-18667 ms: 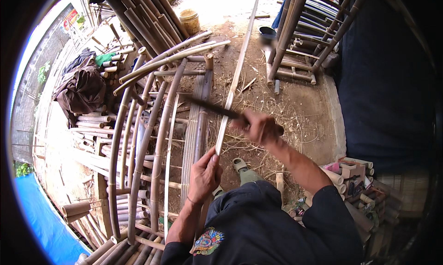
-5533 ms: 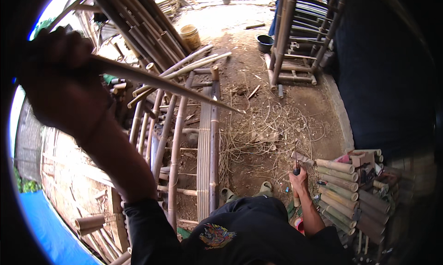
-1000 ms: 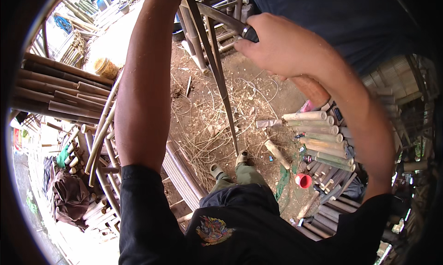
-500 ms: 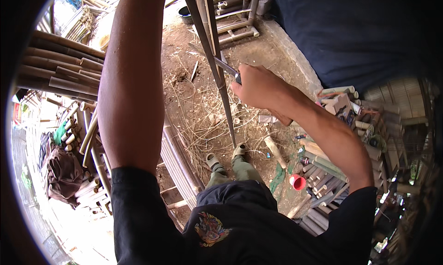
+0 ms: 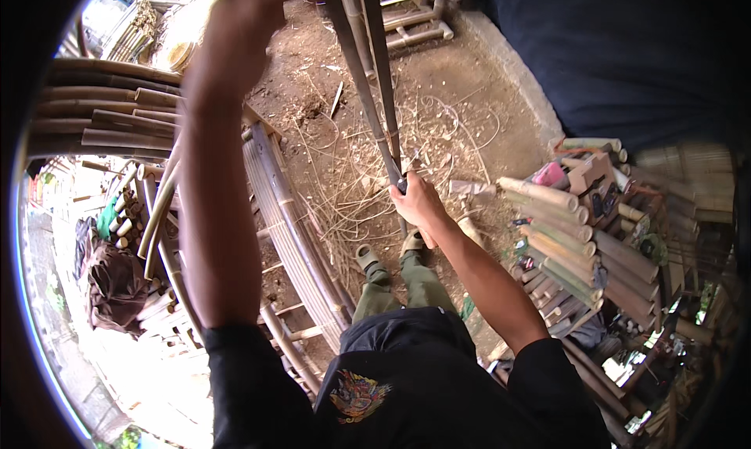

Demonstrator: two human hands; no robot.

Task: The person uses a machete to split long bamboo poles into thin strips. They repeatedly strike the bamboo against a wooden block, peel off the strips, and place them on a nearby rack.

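1. Two dark bamboo strips run from the top edge, meeting beside the right hand, closed around a knife.
2. Left hand: blurred near the strips' upper part; cannot tell its grip.
3. Yellow bucket, upper left, and cardboard box, right: contents unclear.
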